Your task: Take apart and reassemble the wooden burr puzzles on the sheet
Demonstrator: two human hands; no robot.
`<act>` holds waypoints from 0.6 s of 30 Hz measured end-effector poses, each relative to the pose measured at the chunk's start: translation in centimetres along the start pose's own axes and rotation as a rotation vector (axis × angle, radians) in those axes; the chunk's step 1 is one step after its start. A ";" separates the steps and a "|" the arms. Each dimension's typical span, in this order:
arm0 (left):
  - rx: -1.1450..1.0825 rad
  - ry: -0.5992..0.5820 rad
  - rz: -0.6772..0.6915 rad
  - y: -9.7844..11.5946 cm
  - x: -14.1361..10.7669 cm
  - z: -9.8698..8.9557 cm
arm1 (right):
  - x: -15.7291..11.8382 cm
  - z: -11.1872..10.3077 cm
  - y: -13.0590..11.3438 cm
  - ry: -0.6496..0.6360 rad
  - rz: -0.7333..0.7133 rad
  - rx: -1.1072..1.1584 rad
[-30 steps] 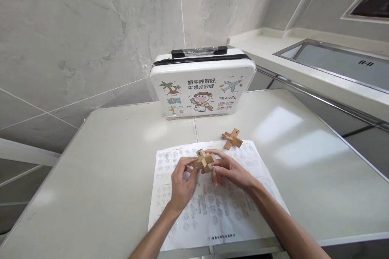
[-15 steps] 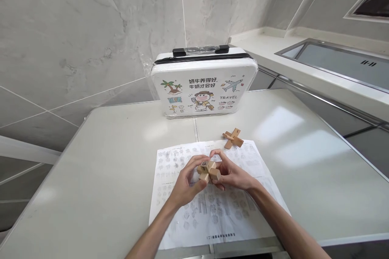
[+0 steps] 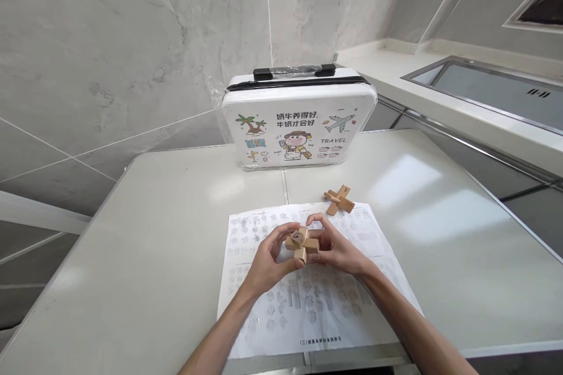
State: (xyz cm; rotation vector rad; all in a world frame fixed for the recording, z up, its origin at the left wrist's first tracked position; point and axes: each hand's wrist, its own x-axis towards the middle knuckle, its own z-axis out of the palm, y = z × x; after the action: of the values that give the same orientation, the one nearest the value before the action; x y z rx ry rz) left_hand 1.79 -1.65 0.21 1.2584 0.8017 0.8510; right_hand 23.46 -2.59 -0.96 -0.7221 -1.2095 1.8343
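A small wooden burr puzzle (image 3: pixel 302 244) of crossed, interlocking bars is held above the paper sheet, with a dark mark on one upper bar end. My left hand (image 3: pixel 270 259) grips it from the left, thumb at the lower bar and fingers behind. My right hand (image 3: pixel 335 248) closes on its right side, the index finger arched over the top. The fingertips at the back are partly hidden. Beneath both hands lies the printed instruction sheet (image 3: pixel 347 328), covered with small diagrams. Past its far edge rests a second cross-shaped wooden puzzle (image 3: pixel 338 200).
A white suitcase (image 3: pixel 299 123) in clear plastic wrap stands at the back of the white table (image 3: pixel 145 258). At the right is a counter (image 3: pixel 378 67) with a sink (image 3: pixel 492 91). A grey wall (image 3: pixel 109 41) rises behind the table.
The puzzle in my hands has turned and tipped slightly, so its marked bar end faces more toward me. Both hands keep hold of it. The view has shifted a little.
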 end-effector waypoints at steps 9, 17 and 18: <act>0.183 0.239 0.035 0.2 -0.1 1.0 | 0.6 0.6 1.6 0.241 -0.123 -0.263; 0.260 0.235 0.078 0.2 -0.1 1.2 | 0.7 0.7 2.2 0.284 -0.198 -0.292; 0.267 0.228 0.077 0.2 0.0 1.2 | 0.6 0.7 2.1 0.268 -0.199 -0.282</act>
State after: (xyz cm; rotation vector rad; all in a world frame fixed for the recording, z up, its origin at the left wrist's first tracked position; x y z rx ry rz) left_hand 2.78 -2.20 0.59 1.4499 1.0815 0.9851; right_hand 21.94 -2.81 -2.62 -0.9349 -1.3212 1.3710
